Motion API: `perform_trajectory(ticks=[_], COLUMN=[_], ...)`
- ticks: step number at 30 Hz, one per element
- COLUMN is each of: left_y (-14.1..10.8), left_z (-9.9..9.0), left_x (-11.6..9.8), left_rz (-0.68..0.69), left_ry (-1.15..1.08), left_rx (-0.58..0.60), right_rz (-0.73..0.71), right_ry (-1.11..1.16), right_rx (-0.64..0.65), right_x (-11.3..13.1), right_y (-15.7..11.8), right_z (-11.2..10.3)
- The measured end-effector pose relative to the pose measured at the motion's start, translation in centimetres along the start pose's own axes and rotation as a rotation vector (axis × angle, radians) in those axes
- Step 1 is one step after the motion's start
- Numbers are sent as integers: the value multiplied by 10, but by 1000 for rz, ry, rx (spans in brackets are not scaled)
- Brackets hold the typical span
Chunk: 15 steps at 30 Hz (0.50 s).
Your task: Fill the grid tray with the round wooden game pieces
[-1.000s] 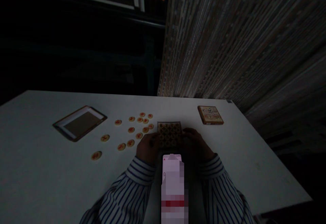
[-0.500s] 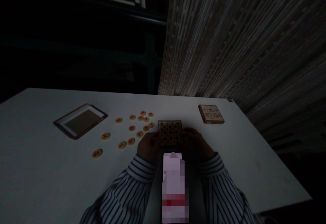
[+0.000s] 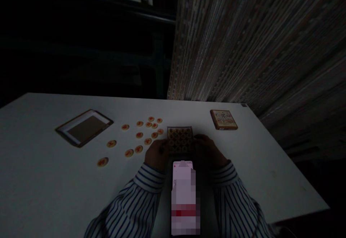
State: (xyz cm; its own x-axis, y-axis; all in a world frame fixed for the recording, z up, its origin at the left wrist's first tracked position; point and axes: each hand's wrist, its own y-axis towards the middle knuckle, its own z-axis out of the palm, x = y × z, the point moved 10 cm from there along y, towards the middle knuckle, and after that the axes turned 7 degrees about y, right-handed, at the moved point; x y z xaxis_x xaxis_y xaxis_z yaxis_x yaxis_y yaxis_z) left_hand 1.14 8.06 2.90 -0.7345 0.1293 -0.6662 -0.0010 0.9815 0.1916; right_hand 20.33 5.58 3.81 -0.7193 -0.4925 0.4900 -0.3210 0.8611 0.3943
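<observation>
A small dark tray filled with rows of round pieces lies in front of me on the white table. My left hand grips its left edge, fingers curled in. On the opposite edge is my right hand, its fingers bent against the tray and partly lost in shadow. Several loose round pieces with red characters are scattered left of the tray. Just below it lies a lit phone, between my striped sleeves.
An open shallow box part lies at the left of the white table. A small printed box sits at the back right. Behind the table hangs a string curtain.
The view has shifted very slightly. Both hands keep their places at the tray, and the loose pieces lie as before.
</observation>
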Motion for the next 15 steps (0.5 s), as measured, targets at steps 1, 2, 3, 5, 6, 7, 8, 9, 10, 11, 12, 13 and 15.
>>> perform_trajectory(ticks=[1, 2, 3, 5, 6, 7, 8, 9, 10, 11, 12, 13, 15], left_y=[0, 0, -1, -1, -2, -2, -2, -2, -2, -2, -2, -2, -3], left_z=[0, -1, -2, -4, -4, -4, -4, -3, -3, -4, -4, -4, -4], left_x=[0, 0, -1, -2, -2, -2, -2, -2, -2, -2, -2, -3, -3], left_rz=[0, 3, 6, 12, 14, 14, 14, 13, 14, 15, 18, 22, 33], left_ry=[6, 10, 13, 16, 19, 23, 27, 31, 32, 29, 25, 22, 24], left_rx=[-1, -9, -22, -42, -46, -48, -48, -48, -49, -50, -51, -51, -49], right_rz=[0, 2, 3, 4, 5, 6, 7, 7, 6, 9, 13, 16, 23], right_ry=[-4, -7, -8, -3, -1, 0, 0, 1, 1, 0, -3, -5, -6], right_rx=[-1, 1, 3, -3, -9, -15, -17, -19, -22, -26, -26, -23, -12], right_x=[0, 0, 0, 1, 2, 3, 4, 5, 7, 8, 10, 10, 10], right_y=[0, 0, 1, 1, 1, 2, 2, 2, 3, 3, 4, 4, 4], right_z=[0, 0, 1, 0, -1, -2, -3, -4, -5, -6, -7, -8, -7])
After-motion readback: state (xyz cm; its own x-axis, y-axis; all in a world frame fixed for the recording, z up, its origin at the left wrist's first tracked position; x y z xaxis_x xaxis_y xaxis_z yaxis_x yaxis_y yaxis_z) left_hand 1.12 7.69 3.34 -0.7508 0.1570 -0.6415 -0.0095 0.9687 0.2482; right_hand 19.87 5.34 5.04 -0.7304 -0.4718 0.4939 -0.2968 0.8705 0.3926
